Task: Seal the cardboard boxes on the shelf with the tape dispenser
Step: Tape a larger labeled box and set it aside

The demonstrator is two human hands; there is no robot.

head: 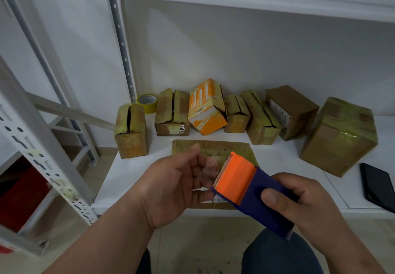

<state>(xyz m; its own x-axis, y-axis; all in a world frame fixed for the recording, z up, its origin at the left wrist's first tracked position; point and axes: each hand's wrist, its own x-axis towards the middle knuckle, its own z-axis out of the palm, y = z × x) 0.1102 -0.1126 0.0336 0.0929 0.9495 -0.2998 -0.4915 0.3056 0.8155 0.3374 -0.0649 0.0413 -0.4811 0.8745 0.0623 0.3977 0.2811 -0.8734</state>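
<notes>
My right hand grips a tape dispenser with a blue body and an orange front, held above the shelf's front edge. My left hand is at its toothed edge, fingers curled, pinching the clear tape end there. Under both hands a flat cardboard box lies on the white shelf. Behind it stand several cardboard boxes in a row, among them a brown box with a split top, an orange and white box and a large box at the right.
A roll of yellow tape lies at the back left by the shelf post. A black phone rests on the shelf at the right. A grey slotted upright stands at the left, with a red object beyond it.
</notes>
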